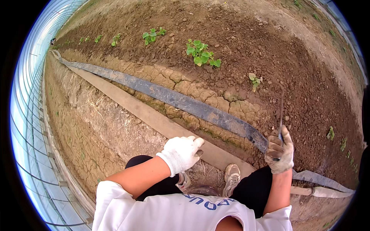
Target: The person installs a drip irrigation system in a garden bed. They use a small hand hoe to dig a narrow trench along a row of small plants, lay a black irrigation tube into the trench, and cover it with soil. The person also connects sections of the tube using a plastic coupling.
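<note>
My right hand (280, 152), in a soiled white glove, is closed round a slim hand tool (281, 109) with a thin, rusty-looking metal shaft. The tool points away from me over the loose brown soil, near a small pale-leaved seedling (254, 81). My left hand (182, 152), in a cleaner white glove, hovers by a flat tan hose (150, 120), its fingers curled and their tips dark with dirt. Anything inside those left fingers is hidden. A flat dark grey hose (185, 103) runs diagonally past the right hand, whose glove overlaps it.
A leafy green plant (200, 53) and a smaller plant (152, 35) grow in the tilled bed beyond the hoses. Cracked dry soil (169, 77) borders it. My shoe (232, 179) stands beside the tan hose. A clear-sheeted greenhouse wall (31, 127) curves along the left.
</note>
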Demonstrator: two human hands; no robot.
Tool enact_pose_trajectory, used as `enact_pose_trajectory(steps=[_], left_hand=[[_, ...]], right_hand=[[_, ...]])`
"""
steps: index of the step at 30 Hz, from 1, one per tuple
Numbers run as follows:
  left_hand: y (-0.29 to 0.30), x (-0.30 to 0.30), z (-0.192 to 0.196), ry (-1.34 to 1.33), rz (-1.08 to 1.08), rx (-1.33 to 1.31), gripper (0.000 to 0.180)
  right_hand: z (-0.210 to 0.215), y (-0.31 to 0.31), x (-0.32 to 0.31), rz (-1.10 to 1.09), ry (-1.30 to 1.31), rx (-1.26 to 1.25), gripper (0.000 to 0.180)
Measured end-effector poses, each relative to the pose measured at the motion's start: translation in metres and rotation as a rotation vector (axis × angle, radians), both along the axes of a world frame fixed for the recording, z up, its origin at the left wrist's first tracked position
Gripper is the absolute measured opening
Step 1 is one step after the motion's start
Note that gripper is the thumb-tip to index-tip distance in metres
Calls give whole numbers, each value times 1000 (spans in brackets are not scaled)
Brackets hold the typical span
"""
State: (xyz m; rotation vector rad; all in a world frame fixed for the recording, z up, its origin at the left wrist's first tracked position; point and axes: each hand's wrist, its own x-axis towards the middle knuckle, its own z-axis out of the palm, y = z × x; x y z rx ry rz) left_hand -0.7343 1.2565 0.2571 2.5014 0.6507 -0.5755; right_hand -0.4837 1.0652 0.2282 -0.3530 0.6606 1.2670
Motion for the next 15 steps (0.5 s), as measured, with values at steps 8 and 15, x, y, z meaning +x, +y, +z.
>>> enact_pose_trajectory(steps=[8, 15], left_hand=[[-34, -3, 4, 197, -421, -214, 35], [-11, -8, -171, 345, -408, -18, 41]], right_hand=[[19, -63, -17, -141, -52, 70, 41], [55, -91, -59, -202, -56, 40, 38]])
